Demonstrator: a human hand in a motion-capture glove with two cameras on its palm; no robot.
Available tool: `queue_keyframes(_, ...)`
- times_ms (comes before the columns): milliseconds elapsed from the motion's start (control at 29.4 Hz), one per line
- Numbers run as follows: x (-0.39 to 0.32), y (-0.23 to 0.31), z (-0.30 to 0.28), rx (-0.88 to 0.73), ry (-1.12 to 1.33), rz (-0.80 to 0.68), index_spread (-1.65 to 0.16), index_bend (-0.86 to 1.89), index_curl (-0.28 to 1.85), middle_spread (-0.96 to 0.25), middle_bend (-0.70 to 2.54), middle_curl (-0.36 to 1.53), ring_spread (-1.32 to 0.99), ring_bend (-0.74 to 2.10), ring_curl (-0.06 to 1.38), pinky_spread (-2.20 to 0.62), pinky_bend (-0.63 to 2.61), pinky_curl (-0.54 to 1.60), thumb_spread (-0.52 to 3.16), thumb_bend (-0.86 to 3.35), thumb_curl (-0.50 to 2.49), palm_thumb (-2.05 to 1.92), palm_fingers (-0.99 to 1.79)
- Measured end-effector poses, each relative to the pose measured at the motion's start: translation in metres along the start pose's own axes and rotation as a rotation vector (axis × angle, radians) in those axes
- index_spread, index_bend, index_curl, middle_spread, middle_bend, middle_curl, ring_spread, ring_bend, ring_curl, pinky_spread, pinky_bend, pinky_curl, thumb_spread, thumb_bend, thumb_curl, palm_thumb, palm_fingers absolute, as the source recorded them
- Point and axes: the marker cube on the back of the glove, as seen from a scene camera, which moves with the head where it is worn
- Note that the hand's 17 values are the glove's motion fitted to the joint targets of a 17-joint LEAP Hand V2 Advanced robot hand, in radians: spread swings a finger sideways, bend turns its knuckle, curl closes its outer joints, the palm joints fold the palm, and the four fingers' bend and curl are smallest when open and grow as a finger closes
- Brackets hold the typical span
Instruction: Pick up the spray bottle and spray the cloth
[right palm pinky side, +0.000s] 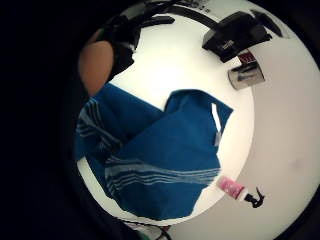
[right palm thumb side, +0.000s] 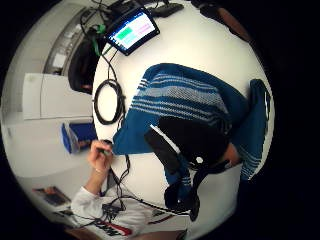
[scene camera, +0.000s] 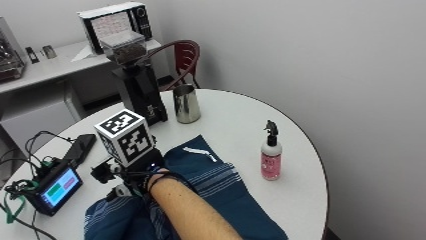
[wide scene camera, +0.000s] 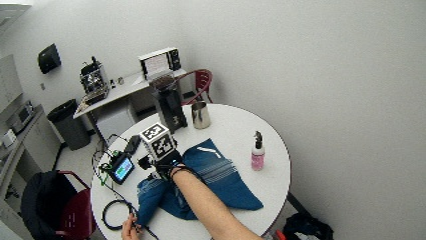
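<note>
A pink spray bottle (scene camera: 271, 160) with a black nozzle stands upright on the round white table (scene camera: 239, 120), to the right of a blue cloth (scene camera: 219, 192) with pale stripes. The cloth lies spread and rumpled across the table's near middle. My gloved right hand (scene camera: 140, 174) hovers over the cloth's left part, well apart from the bottle, and holds nothing. Both palm views look down on the cloth (right palm pinky side: 170, 150) (right palm thumb side: 185, 95) from some height. The bottle (right palm pinky side: 232, 187) shows beyond the cloth's edge in the little finger side view.
A black coffee grinder (scene camera: 136, 80) and a metal pitcher (scene camera: 187, 103) stand at the table's far side. A small lit screen (scene camera: 58, 187), a black phone (scene camera: 80, 146) and cables lie at the left. A bare hand (right palm thumb side: 100, 152) holds a cable at the table's edge.
</note>
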Motion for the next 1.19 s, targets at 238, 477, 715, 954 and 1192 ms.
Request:
queue_keyframes(238,0.019,0.010,-0.012,0.014,0.001,0.029,-0.30,0.16,0.14,-0.04,0.29,0.15,0.01,0.29,0.15,0.14,0.46,0.20,0.73,0.19,0.10,0.37,0.56)
queue_keyframes(477,0.042,0.021,-0.020,0.027,0.010,0.068,-0.35,0.15,0.19,-0.05,0.28,0.21,0.01,0.28,0.18,0.17,0.45,0.24,0.92,0.15,0.13,0.38,0.55)
queue_keyframes(715,0.055,0.028,-0.030,0.039,0.031,0.086,-0.37,0.14,0.21,-0.05,0.27,0.24,0.01,0.28,0.21,0.18,0.44,0.26,1.02,0.11,0.15,0.40,0.55)
queue_keyframes(954,0.054,0.044,-0.042,0.056,-0.072,0.064,-0.38,0.14,0.23,-0.05,0.25,0.27,0.01,0.26,0.23,0.19,0.44,0.28,1.06,0.06,0.18,0.41,0.53)
queue_keyframes(1192,0.067,0.091,-0.067,0.169,-0.181,0.058,-0.38,0.14,0.24,-0.04,0.23,0.29,0.03,0.23,0.24,0.20,0.44,0.30,1.07,0.01,0.19,0.41,0.49)
